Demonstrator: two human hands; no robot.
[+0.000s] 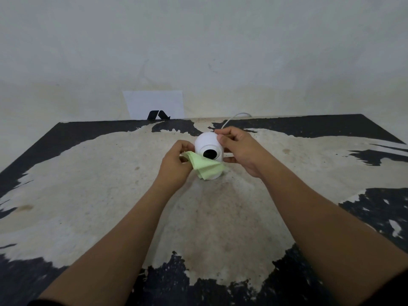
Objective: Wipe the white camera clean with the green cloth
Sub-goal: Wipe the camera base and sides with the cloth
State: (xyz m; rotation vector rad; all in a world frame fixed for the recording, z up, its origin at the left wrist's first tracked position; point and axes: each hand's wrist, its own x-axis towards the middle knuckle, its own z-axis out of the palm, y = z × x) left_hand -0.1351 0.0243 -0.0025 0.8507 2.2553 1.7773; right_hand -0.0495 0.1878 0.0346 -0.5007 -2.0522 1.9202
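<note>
A round white camera (206,142) with a black lens facing me stands on the worn table (88,184), past its middle. My right hand (239,149) grips the camera's right side, fingers over the top and thumb below. My left hand (175,164) holds a folded green cloth (206,167) against the camera's lower front, just under the lens. The cloth hides most of the camera's base.
A white cable (231,118) runs from behind the camera over the table's far edge. A white sheet with a black logo (154,104) leans on the wall behind the table. The tabletop is black with large pale worn patches.
</note>
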